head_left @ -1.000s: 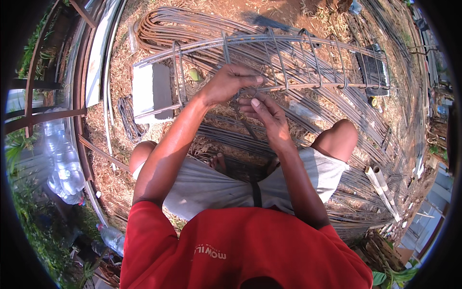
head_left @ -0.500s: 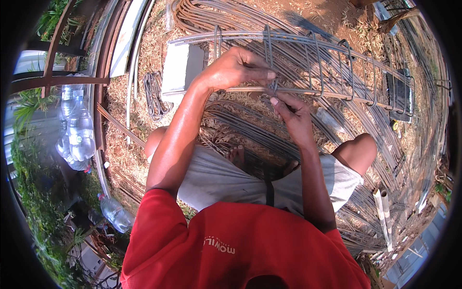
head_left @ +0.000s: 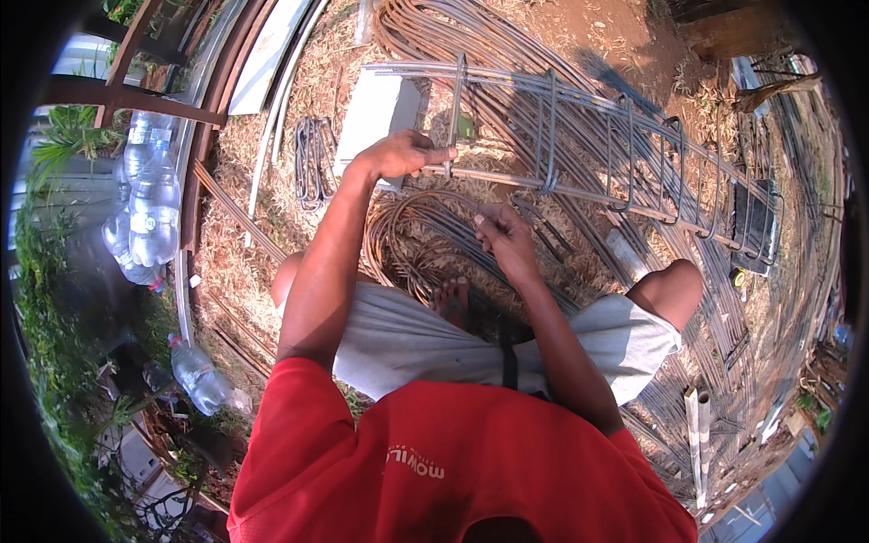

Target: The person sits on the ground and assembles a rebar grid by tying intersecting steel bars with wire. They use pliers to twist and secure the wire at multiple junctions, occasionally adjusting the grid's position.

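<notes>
Nearest, the person sits with grey shorts (head_left: 407, 330) below the work. The right hand (head_left: 509, 242) is held short of the steel cage (head_left: 550, 127), fingers curled and thumb drawn against them; whether fine wire is pinched there cannot be told. The left hand (head_left: 398, 156) has its fingertips at the end hoop (head_left: 458, 104), beside the lower bar (head_left: 507, 177); how firmly it is closed cannot be determined. Judged step: positioning that hoop on the bar. The next move appears to call for holding the hoop square and bringing the right hand to that crossing. The cage lies ahead, between 1 white block (head_left: 371, 109) and 1 dark block (head_left: 756, 217). Surface: straw-strewn earth (head_left: 213, 262), with bent rods (head_left: 407, 36) beyond. Clear plastic bottles (head_left: 152, 217) and a brown frame (head_left: 172, 107) stand to the left.
</notes>
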